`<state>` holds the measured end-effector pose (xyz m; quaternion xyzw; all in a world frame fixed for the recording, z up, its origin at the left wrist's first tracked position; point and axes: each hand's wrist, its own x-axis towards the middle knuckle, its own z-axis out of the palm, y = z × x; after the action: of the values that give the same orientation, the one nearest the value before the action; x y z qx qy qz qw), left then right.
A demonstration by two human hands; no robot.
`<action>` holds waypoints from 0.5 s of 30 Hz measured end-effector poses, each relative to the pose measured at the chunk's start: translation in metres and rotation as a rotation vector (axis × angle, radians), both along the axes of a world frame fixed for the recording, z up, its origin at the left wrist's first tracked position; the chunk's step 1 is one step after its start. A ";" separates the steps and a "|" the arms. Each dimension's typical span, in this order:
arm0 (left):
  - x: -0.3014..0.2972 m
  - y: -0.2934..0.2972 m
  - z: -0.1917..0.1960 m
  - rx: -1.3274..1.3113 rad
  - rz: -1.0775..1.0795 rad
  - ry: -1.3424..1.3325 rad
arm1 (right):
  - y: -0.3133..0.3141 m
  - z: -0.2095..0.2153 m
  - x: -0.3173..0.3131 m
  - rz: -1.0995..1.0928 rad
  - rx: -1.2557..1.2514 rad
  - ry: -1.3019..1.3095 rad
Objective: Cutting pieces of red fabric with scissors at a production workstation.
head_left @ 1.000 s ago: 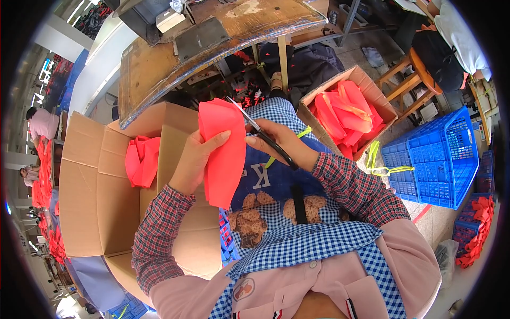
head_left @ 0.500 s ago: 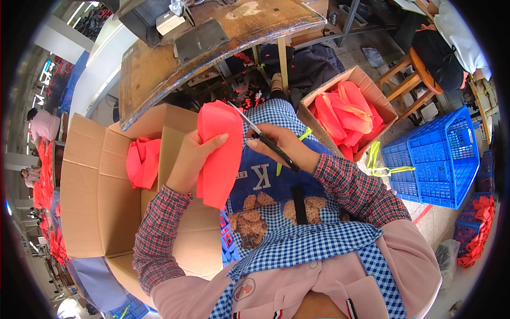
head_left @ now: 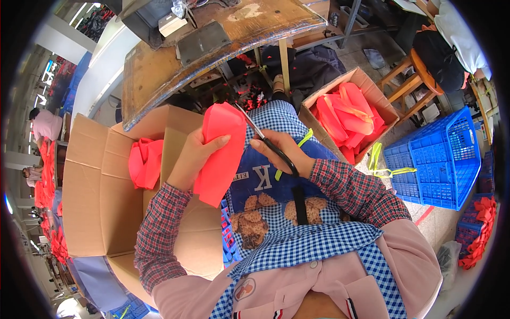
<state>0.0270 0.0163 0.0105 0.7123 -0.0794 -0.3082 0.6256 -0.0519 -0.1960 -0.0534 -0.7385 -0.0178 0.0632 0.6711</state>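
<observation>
My left hand (head_left: 200,154) is closed on a red fabric piece (head_left: 220,159), thumb across its face and the other fingers behind it. The piece hangs upright with a rounded top, tilted a little to the right. My right hand (head_left: 283,150) grips the black handles of a pair of scissors (head_left: 272,145). Their metal blades point up and left, beside the upper right edge of the fabric. Whether the blades touch the cloth, I cannot tell. Below both hands lies my blue checked apron (head_left: 313,234).
An open cardboard box (head_left: 85,186) at left holds red fabric (head_left: 144,165). A smaller carton (head_left: 390,109) at right holds a pile of red pieces (head_left: 348,114). Beyond stands a worn wooden table (head_left: 255,26). A blue crate (head_left: 430,159) and a wooden stool (head_left: 425,74) are at right.
The red fabric piece has tilted, its top shifting right and its lower end slightly left. The scissors, still in my right hand, have moved slightly right, staying by the cloth's edge.
</observation>
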 end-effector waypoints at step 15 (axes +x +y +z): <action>0.142 0.035 0.054 -0.136 0.227 -0.231 | -0.014 -0.037 0.017 -0.058 0.209 0.168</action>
<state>0.1692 0.0515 0.0644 0.7036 -0.0906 -0.1456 0.6896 -0.0346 -0.2099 -0.0907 -0.6569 0.0537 0.1032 0.7449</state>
